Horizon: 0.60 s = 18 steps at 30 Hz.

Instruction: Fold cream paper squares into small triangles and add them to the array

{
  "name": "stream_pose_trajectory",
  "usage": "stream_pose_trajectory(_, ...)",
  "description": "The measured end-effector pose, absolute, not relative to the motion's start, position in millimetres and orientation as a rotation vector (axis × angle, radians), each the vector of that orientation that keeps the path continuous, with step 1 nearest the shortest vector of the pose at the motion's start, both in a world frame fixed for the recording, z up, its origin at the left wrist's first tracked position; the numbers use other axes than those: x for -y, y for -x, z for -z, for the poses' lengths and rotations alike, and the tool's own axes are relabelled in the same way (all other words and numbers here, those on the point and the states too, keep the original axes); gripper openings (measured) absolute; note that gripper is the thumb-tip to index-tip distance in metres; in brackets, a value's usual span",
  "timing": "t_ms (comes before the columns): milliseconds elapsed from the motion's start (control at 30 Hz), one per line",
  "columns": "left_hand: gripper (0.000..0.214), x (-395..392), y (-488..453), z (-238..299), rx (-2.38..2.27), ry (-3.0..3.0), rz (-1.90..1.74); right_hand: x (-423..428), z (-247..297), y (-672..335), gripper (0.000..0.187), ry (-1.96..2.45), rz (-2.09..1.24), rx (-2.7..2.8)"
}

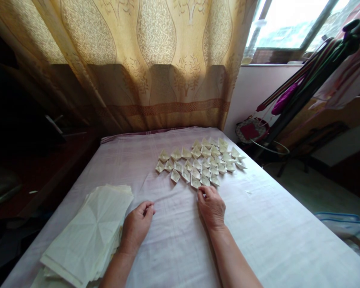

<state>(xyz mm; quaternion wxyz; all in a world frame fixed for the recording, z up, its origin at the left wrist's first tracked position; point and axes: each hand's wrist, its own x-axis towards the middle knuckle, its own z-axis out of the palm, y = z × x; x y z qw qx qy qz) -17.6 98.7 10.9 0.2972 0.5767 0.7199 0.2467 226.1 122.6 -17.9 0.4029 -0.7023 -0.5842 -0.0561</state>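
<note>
The landmark here is the group of folded paper boats (197, 164), around thirty small pale pieces, which stand close together in uneven rows on a surface covered by a checked cloth (258, 228). Nearer to the person than this group, and to the left of it, lies a thick stack of paper sheets (93, 228); the top sheet is flat, with crease lines that spread from its middle. The right hand (211, 204) is at the near edge of the group, its fingers drawn together narrowly beside the nearest boats; it seems to touch one of them, but one cannot tell whether it grips it. The left hand (139, 222) rests nearer to the person than the group, to its left, just beside the stack; its fingers are loosely curled, no object is seen in it, and what the fingers may hide cannot be told. As for progress, the boats in the group look finished in shape and set in place, so a good part appears to be done. The sheets in the stack look not yet folded into such pieces, and, judging by its thickness, much paper is left. Beyond the group hangs a patterned curtain (159, 110).
</note>
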Motion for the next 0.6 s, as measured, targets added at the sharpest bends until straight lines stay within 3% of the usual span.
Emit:
stream_pose_trajectory(367,0.025,-98.5,19.0,-6.2,-1.910,-1.612,-0.658,-122.9,18.7,-226.0,0.026,1.756,0.116,1.472)
stream_pose_trajectory(600,0.023,-93.0,13.7,-6.4,-1.981,-1.719,-0.649,-117.6,13.7,-216.8,0.022,1.505,0.121,1.525)
